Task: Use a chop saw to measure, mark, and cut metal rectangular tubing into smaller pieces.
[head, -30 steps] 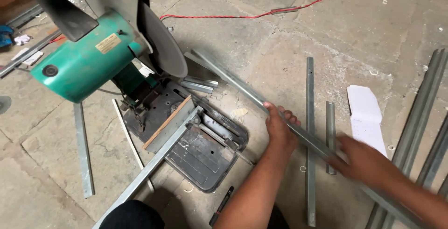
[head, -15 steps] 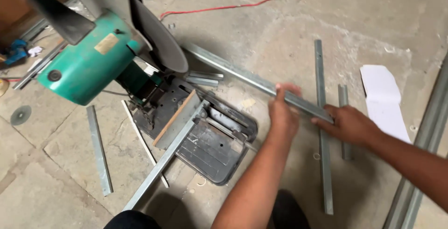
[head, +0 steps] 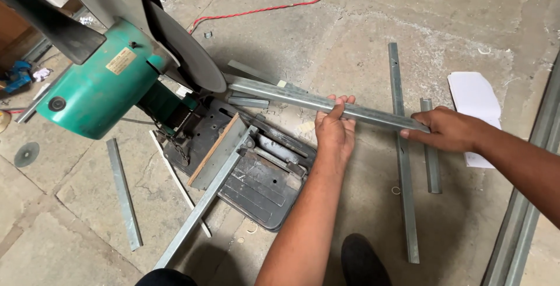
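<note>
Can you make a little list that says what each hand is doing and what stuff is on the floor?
left hand: grips the middle of a long metal channel
right hand: holds the channel's right end
channel: lifted, its far end near the saw blade
chop saw: green motor, blade raised
saw base: dark, another metal strip lies across it
floor: concrete, with cut strips, red cable, white paper

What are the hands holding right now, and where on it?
Both hold one metal channel: left hand around its middle, right hand at its near end.
</note>
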